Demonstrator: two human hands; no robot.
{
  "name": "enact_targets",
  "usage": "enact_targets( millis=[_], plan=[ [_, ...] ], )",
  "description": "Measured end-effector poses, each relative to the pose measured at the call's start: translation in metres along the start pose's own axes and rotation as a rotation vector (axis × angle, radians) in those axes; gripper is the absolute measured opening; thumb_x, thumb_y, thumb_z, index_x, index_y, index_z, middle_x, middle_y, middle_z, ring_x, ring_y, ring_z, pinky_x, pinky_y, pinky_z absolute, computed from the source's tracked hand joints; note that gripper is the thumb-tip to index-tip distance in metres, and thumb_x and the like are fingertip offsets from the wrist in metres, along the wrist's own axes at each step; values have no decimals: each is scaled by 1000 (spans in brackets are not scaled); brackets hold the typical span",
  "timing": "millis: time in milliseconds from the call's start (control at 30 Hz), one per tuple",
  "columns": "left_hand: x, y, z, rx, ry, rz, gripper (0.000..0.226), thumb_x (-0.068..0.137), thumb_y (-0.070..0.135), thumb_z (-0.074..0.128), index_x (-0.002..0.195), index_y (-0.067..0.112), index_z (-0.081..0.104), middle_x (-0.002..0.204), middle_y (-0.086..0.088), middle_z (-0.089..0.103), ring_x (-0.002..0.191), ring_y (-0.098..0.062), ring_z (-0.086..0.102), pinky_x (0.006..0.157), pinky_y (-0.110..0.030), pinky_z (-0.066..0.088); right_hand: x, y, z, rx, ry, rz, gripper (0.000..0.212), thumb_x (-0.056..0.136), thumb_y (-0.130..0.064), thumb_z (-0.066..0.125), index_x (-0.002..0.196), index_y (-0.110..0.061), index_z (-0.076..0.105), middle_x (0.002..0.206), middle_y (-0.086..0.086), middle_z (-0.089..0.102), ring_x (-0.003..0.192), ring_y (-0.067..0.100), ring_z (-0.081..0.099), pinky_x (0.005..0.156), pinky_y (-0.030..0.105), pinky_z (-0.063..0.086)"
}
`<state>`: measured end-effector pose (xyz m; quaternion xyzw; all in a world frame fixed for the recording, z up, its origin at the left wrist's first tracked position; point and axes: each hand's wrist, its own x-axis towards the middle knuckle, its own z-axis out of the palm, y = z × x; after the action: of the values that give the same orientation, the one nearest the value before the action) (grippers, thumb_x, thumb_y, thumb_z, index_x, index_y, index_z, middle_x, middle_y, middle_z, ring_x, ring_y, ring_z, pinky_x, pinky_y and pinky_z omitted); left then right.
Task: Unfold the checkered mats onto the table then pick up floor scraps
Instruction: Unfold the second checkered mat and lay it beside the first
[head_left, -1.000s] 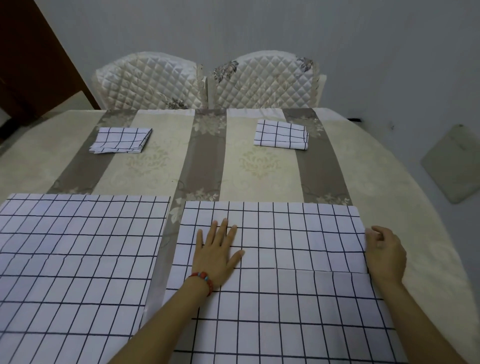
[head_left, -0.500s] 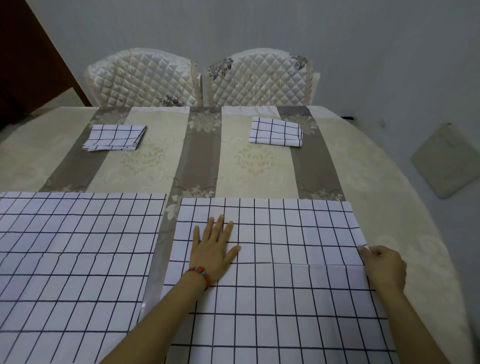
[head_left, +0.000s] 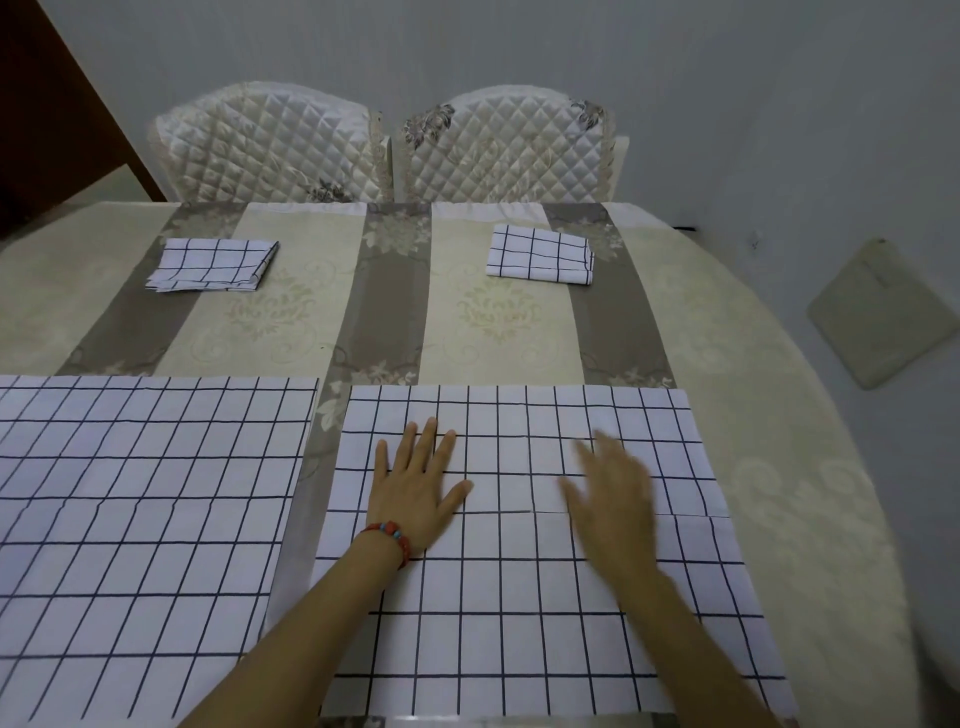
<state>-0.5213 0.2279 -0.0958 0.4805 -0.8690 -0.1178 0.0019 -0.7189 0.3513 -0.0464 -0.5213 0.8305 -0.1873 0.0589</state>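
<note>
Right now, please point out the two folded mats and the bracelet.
Left folded mat (head_left: 214, 264), head view, middle of its top.
Right folded mat (head_left: 540, 255), head view, middle of its top.
Bracelet (head_left: 388, 535), head view, beads on the left wrist.

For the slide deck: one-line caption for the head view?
Both hands flat on the near-right checkered mat; two folded mats wait.
</note>
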Motion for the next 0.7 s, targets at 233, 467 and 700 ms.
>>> enact_targets(
  millis=[233, 467, 700],
  plan=[
    [0, 0, 1, 15, 3, 1, 71, 83, 70, 14, 133, 38, -25, 146, 11, -26, 135, -13, -28, 113, -46, -16, -15, -26, 56, -132, -239, -107, 68, 88, -65, 12, 145, -34, -6, 149, -9, -22, 139, 12, -23, 114, 37, -16],
    [-1, 1, -2, 10, -8, 3, 73, 79, 73, 11, 132, 38, -27, 147, 11, -26, 136, -14, -28, 113, -47, -17, -20, 15, 33, -131, -188, 41, 69, 85, -67, 11, 145, -36, -3, 153, -11, -14, 144, 14, -12, 116, 40, -7],
    [-2, 3, -4, 19, -11, 7, 80, 71, 78, 2, 134, 36, -25, 147, 9, -27, 136, -16, -29, 111, -46, -19, -33, 35, 2, -162, 37, 347, 65, 93, -53, 17, 145, -15, 25, 155, 13, 18, 144, 29, 13, 116, 53, 11]
  ],
)
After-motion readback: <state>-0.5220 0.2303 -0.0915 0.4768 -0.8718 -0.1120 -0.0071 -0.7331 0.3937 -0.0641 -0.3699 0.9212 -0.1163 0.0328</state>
